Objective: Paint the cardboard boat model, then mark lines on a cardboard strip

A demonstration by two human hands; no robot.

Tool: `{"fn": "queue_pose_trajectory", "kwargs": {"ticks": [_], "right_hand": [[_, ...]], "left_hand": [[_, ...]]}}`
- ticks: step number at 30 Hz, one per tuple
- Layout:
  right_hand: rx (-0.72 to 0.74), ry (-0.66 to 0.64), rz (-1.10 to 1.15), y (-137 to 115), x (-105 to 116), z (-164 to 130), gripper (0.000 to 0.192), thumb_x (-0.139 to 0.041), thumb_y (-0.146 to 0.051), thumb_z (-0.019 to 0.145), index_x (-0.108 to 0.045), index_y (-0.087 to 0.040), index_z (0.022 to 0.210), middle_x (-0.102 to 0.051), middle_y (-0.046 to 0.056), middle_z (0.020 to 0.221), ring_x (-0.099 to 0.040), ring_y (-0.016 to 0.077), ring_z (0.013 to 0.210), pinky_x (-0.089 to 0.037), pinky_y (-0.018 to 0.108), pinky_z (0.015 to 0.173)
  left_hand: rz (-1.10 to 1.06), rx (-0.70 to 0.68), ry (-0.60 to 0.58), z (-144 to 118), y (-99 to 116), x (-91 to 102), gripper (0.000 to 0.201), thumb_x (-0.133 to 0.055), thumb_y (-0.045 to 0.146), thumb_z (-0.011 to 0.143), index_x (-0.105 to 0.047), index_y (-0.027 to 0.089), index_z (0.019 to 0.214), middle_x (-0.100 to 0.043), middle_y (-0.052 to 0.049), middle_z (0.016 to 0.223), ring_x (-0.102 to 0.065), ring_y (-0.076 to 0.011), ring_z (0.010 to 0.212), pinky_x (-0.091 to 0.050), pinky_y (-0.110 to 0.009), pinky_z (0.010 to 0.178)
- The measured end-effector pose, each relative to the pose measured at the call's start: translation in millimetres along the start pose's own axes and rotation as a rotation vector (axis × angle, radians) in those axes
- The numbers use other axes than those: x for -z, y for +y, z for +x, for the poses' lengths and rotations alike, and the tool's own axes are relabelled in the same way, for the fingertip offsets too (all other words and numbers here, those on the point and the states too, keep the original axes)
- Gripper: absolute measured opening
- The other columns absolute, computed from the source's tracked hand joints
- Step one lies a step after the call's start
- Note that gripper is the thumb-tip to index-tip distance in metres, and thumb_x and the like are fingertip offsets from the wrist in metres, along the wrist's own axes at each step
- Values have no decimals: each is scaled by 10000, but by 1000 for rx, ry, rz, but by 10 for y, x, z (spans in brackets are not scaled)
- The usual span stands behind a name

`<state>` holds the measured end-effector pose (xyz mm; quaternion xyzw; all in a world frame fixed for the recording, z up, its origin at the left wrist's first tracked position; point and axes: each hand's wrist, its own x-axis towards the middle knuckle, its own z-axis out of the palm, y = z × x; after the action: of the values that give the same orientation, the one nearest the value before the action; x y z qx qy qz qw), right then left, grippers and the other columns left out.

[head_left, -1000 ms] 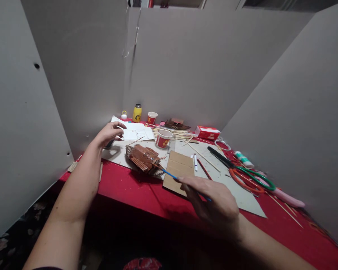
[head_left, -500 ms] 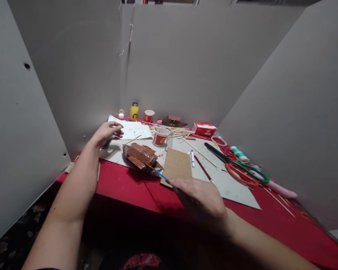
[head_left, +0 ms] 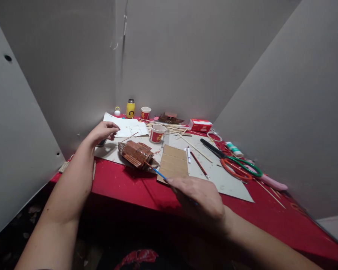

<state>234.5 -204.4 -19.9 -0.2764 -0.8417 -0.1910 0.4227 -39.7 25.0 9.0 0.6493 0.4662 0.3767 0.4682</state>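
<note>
My right hand (head_left: 198,198) grips a thin blue-handled paintbrush (head_left: 157,173), whose tip touches the near side of a small brown-painted model (head_left: 136,153) made of sticks. The model lies on a pale sheet on the red table (head_left: 124,182). My left hand (head_left: 103,132) hovers with curled fingers over the sheet's far left, next to a white paper with drawn lines (head_left: 126,127), and holds nothing that I can see. A dark object partly shows beneath it. A red paper cup (head_left: 157,133) stands just behind the model.
A corrugated cardboard piece (head_left: 173,163), a white marker (head_left: 188,155), a red pencil (head_left: 199,165), black-green scissors (head_left: 231,157), orange scissors (head_left: 235,170) and a glue bottle (head_left: 234,149) lie to the right. Bamboo sticks (head_left: 171,129), a yellow bottle (head_left: 130,108), a second cup (head_left: 145,112) and a red box (head_left: 199,125) sit at the back. Grey partitions enclose the table.
The view has tilted slightly, so everything sits a little lower-left. My right hand has drawn the brush leftward along the model's near edge. My left hand stays put.
</note>
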Motion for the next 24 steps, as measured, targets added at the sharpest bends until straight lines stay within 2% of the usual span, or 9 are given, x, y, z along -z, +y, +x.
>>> {"fn": "queue_pose_trajectory", "kwargs": {"ticks": [4, 7, 11, 15, 22, 24], "right_hand": [[-62, 18, -14, -6, 8, -19, 375, -580, -9, 877, -602, -190, 1205, -785, 77, 891, -761, 172, 789, -619, 254, 688], [-20, 6, -15, -2, 7, -16, 378, -590, -16, 871, -601, -175, 1214, -785, 89, 901, -759, 181, 777, -613, 263, 656], [-105, 40, -48, -8, 12, -5, 369, -588, -8, 872, -610, -191, 1192, -780, 71, 860, -752, 168, 738, -606, 258, 650], [-43, 25, -19, -23, 9, -24, 389, -600, 1, 859, -607, -179, 1204, -783, 78, 898, -754, 169, 777, -610, 260, 675], [-36, 23, -16, -12, 20, -1, 342, -606, 9, 855, -622, -152, 1156, -780, 89, 869, -751, 166, 749, -601, 248, 649], [-80, 44, -22, -15, 39, 3, 338, -609, 6, 856, -630, -164, 1147, -778, 79, 849, -751, 167, 743, -604, 252, 654]], "left_hand": [[137, 30, -83, 22, -25, -5, 138, -592, 143, 885, -628, 149, 752, -511, 24, 522, -494, -86, 456, -417, -250, 540], [228, 53, -152, 33, -49, -3, 149, -601, 166, 880, -640, 148, 737, -520, 19, 515, -505, -94, 456, -420, -253, 539], [271, 62, -212, 28, -56, -4, 171, -624, 193, 860, -639, 152, 695, -538, 5, 532, -510, -106, 481, -433, -258, 541], [303, 72, -215, 7, -29, -11, 203, -619, 217, 872, -639, 152, 680, -559, -7, 555, -514, -108, 487, -433, -256, 533], [323, 83, -220, -22, 10, -14, 291, -609, 231, 888, -606, 159, 606, -552, -13, 524, -516, -114, 482, -435, -258, 540], [320, 87, -216, -30, 17, -14, 285, -598, 225, 895, -619, 157, 620, -555, -14, 526, -519, -113, 485, -440, -258, 546]]}}
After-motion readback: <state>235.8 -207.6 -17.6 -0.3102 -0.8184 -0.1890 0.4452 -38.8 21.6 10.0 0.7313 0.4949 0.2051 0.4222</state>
